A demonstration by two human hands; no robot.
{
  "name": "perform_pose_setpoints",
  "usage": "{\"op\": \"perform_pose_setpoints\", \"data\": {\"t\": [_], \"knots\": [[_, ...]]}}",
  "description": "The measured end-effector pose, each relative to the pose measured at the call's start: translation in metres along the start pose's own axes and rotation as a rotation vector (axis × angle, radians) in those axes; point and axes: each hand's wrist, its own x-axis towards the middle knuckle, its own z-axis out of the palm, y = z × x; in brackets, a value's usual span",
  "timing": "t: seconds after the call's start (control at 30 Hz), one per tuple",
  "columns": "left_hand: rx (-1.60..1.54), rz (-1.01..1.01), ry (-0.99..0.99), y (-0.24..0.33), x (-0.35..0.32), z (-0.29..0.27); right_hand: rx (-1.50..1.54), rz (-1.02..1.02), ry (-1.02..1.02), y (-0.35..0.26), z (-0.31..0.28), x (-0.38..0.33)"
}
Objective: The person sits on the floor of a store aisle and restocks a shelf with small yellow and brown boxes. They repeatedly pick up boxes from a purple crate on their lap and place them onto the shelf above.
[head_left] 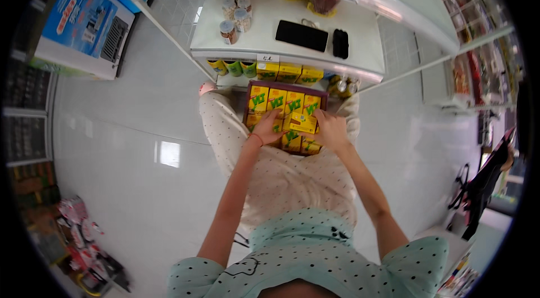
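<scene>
A: Person crouched at an open cooler. A dark tray of yellow drink cartons rests on the knees, just below the bottom shelf.

B: Hands?

A: Left hand sits on the near-left cartons, fingers curled loosely over their tops. Right hand is at the near-right side. Between them is one yellow carton, lying tilted on top of the others. Both hands touch it; the fingers look partly closed around its ends, but I cannot tell how firm the hold is.

B: Risks?

A: My judgement only: the tray is balanced on the lap, not on a surface. Lifting a carton from one side could tip it, and the rest would slide toward the white floor. The loose carton could also slip if gripped only by its ends.

B: Packaging nearby?

A: Tray cartons are small yellow bricks with green markings, packed in rows. Under the shelf edge stands a row: green ones at the left, yellow ones to the right. A small white tag hangs on the shelf lip. On the shelf are lidded cups at the left, and a flat black rectangle and a smaller black object in the middle. A blue-and-white box stands far left.
</scene>
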Motion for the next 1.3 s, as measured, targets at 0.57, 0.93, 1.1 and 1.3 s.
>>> {"op": "perform_pose_setpoints", "data": {"t": [0.57,0.93,1.1,1.3], "knots": [[-0.294,-0.087,-0.079,0.01,0.005,0.01,0.056,0.132,-0.018,0.01,0.078,-0.031],[-0.379,-0.317,0.287,-0.009,-0.026,-0.042,-0.057,0.11,-0.188,0.011,0.068,-0.035],[0.13,-0.485,0.255,0.002,-0.03,-0.049,0.106,0.281,-0.066,0.013,0.069,-0.046],[0.222,-0.39,0.113,-0.016,-0.036,-0.061,0.338,0.306,-0.015,0.016,0.055,-0.041]]}}
